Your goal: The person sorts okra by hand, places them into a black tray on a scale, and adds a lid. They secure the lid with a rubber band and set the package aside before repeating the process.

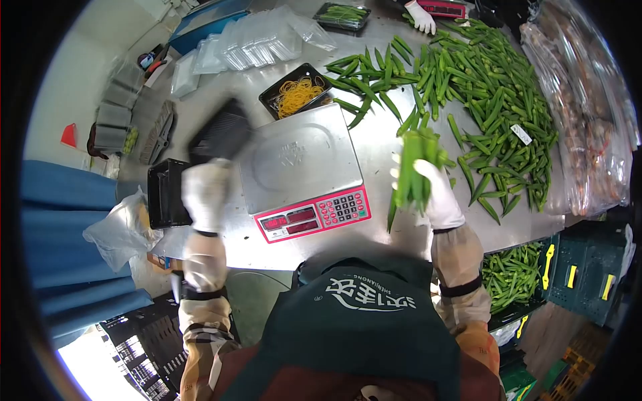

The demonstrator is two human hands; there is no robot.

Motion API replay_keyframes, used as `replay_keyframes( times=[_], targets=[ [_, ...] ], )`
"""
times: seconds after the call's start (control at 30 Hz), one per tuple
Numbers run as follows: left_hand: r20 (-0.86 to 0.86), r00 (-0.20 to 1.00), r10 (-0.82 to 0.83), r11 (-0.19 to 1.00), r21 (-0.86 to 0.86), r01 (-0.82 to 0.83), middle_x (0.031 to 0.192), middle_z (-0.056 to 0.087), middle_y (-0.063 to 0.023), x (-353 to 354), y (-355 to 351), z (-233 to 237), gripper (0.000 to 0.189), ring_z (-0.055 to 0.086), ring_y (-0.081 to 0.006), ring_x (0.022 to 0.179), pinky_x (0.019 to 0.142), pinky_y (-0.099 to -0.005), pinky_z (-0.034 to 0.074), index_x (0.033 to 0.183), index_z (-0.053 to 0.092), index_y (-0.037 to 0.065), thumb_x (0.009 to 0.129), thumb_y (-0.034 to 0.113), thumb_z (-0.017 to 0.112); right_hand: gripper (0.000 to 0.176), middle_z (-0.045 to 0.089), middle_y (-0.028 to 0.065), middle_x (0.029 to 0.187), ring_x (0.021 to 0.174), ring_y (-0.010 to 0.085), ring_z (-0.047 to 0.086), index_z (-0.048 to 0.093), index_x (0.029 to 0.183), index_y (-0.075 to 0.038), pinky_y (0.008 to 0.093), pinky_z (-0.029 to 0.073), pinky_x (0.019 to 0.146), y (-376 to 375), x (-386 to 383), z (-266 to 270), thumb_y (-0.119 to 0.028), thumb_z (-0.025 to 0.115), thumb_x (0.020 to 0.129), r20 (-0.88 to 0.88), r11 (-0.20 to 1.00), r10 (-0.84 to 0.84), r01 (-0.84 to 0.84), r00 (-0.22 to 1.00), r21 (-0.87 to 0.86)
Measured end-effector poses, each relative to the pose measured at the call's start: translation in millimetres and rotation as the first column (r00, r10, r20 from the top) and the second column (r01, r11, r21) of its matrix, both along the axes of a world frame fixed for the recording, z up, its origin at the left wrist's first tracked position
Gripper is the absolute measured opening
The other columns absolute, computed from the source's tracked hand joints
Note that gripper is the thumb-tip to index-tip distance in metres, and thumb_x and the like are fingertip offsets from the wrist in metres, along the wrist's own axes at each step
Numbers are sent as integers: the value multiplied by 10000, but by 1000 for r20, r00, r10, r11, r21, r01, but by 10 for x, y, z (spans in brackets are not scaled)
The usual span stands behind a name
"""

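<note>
My right hand (441, 195), in a white glove, is closed around a bunch of green okra (418, 164) over the steel table. To the left, my gloved left hand (204, 194) is smeared by motion; it grips the near end of a black plastic tray (222, 131), blurred as well. Between my hands stands a digital scale (297, 157) with a bare metal plate and a red keypad panel. Beside my left hand is another black tray (168, 194). A large heap of okra (488, 87) spreads beyond my right hand.
Yellow rubber bands (297, 95) fill a black tray behind the scale. Clear plastic lids (257, 40) lie at the back left. Another person's gloved hand (421, 17) is at the far side. Plastic-wrapped bundles (578, 113) line the right edge; a crate of okra (511, 277) sits below.
</note>
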State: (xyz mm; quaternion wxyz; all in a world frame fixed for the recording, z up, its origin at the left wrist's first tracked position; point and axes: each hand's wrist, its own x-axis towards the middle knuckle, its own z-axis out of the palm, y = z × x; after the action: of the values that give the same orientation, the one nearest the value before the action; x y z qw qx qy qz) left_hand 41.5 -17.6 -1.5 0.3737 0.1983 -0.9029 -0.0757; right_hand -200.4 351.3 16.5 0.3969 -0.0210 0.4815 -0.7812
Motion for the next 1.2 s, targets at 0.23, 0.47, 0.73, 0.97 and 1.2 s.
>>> replay_keyframes(
  times=[0.23,0.47,0.73,0.97,1.2],
  targets=[
    [283,842,-459,871,-42,489,805,561,-5,-323,1136,-446,351,560,-241,789,678,-386,473,962,653,151,636,68,753,856,644,176,1124,989,319,654,444,1374,-52,397,534,845,-1240,152,53,-277,832,646,-698,784,619,-230,360,577],
    [251,857,-449,890,45,453,890,575,-49,-270,1206,-354,368,566,-273,874,771,-399,471,1050,639,131,700,98,748,760,608,229,1154,1056,346,606,476,1328,1,418,476,927,-1025,276,-227,-320,800,720,-768,887,407,-11,494,462],
    [102,771,-629,700,506,504,963,613,-108,-444,2037,-398,390,623,-287,831,741,-416,516,1156,620,77,780,67,722,774,525,197,1251,1104,353,569,474,1336,-26,423,481,919,849,-151,-1353,-351,802,714,-496,43,354,516,793,855],
    [607,510,-609,737,671,81,1193,542,-286,-1408,2949,-1047,752,658,-387,875,756,-487,531,1497,158,37,895,184,584,478,625,247,1094,976,388,629,585,1190,-3,418,491,891,1072,-345,-1544,-177,687,756,-409,69,342,411,846,909],
    [568,495,-657,679,731,63,1100,589,-228,-1597,2992,-1437,650,636,-382,908,797,-412,523,1436,334,38,846,54,605,350,608,197,1176,1093,376,565,584,1188,-11,400,446,940,994,-742,-1409,-100,601,850,-624,363,390,510,677,780]
  ],
)
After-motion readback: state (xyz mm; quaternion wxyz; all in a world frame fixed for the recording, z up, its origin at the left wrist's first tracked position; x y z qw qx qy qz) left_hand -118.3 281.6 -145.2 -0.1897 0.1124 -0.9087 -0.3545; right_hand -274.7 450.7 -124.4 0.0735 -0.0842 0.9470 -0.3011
